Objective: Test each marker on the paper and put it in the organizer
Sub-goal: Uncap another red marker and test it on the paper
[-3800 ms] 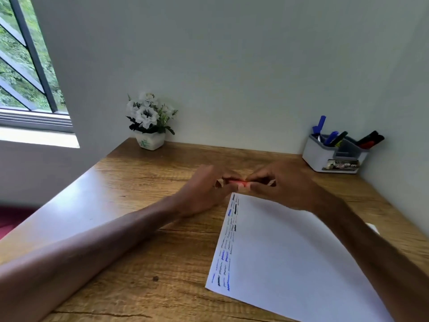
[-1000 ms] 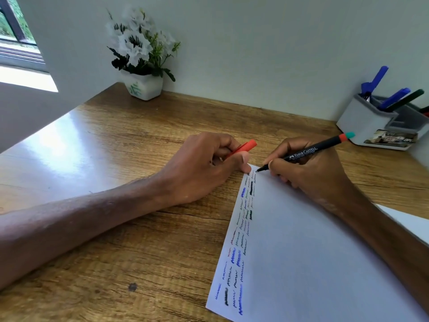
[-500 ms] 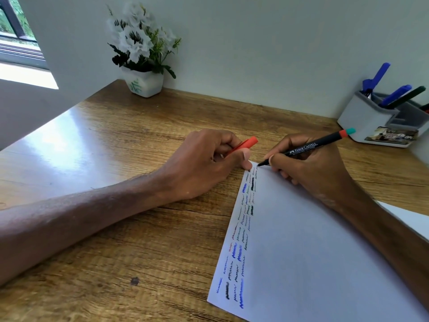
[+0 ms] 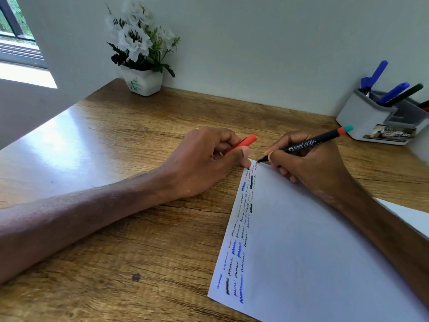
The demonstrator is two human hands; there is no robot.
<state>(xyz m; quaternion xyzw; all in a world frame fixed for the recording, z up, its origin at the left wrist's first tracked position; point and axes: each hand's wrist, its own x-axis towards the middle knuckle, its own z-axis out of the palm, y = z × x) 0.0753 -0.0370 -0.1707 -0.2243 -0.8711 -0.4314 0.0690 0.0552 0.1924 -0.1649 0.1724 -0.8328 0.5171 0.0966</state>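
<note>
Pinching black marker (image 4: 308,142) in curled fingers of right hand (image 4: 313,168), tip on paper (image 4: 301,240) | left hand (image 4: 199,161) fingers curled round orange cap (image 4: 246,141)

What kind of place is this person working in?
Probably a home study nook or small office: a wooden desk against plain walls, an organizer holding markers, and a pot of white flowers near a window.
</note>
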